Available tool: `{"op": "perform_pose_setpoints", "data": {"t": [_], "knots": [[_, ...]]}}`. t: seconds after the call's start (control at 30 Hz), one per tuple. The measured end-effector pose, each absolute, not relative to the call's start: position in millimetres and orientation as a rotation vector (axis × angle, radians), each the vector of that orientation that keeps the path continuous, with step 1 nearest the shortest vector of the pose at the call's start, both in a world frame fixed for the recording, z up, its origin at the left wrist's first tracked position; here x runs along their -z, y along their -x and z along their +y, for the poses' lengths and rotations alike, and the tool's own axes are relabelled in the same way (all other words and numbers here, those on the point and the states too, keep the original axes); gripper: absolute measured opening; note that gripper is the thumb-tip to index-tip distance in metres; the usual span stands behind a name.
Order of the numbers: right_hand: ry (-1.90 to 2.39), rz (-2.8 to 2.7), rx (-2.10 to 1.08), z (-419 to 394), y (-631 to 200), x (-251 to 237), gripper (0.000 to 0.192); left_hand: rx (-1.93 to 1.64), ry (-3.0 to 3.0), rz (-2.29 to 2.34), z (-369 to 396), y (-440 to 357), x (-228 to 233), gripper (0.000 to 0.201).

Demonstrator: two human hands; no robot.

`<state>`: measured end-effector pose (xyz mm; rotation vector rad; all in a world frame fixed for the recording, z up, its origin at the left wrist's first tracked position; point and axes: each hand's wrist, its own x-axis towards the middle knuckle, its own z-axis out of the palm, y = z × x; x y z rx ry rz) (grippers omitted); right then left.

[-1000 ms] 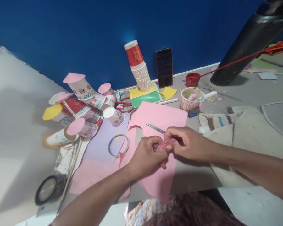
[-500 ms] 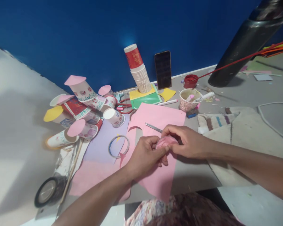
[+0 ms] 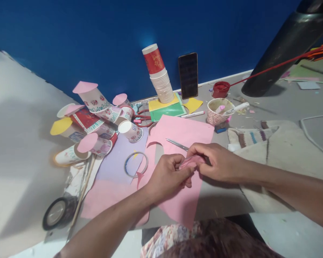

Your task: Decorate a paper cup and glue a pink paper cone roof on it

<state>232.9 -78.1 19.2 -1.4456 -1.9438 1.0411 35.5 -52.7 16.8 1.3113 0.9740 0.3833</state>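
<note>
Between my two hands is a small folded piece of pink paper [image 3: 191,162], partly covered by the fingers. My left hand [image 3: 170,173] pinches its left side, thumb on top. From the right, my right hand [image 3: 218,162] grips the other side with curled fingers. Beneath them lies a large sheet of pink paper [image 3: 188,129] with a rounded cut-out at its left edge. A pair of scissors [image 3: 177,144] rests on that sheet just beyond my hands; its handles are hidden. To the left, a roll of tape [image 3: 125,168] lies across the pink and lilac papers.
Decorated paper cups [image 3: 93,100] with paper cone tops crowd the left. A cup stack [image 3: 161,84] and a phone [image 3: 188,75] stand at the blue wall. A marker cup [image 3: 216,116], a cloth [image 3: 285,154] and a black bottle [image 3: 274,53] are right. Wide tape [image 3: 55,214] sits front left.
The pink paper piece looks more folded or pressed between my fingers, and less of its face shows. Both hands keep their grip. The whole view has shifted slightly.
</note>
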Motion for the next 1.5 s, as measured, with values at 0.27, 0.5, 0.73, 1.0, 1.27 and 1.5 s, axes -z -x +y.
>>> {"op": "perform_pose_setpoints", "data": {"t": [0.27, 0.5, 0.73, 1.0, 1.27, 1.5], "knots": [[1.297, -1.863, -0.631, -75.6, -244.3, -16.6, 0.019, -0.507, -1.279, 1.023, -48.7, -36.3, -17.0, 0.026], [1.089, -1.986, -0.267, -74.6, -243.0, -4.2, 0.01, -0.567, -1.327, 1.008, -48.4, -36.1, -19.2, 0.031], [1.061, -2.002, -0.267, -73.9, -245.6, 1.1, 0.011, -0.528, -1.177, 0.915, -49.2, -34.0, -20.9, 0.028], [1.011, -2.07, -0.236, -71.8, -250.3, -4.0, 0.013, -0.518, -0.895, 0.747, -38.2, -25.2, -18.1, 0.042], [1.003, -2.14, -0.243, -72.0, -251.4, -5.7, 0.014, -0.478, -0.834, 0.875, -30.4, -25.7, -16.5, 0.033], [1.603, -2.226, -0.403, -68.6, -253.5, 0.0, 0.021, -0.71, -0.956, 0.972, -21.1, -21.4, -14.1, 0.017]]}}
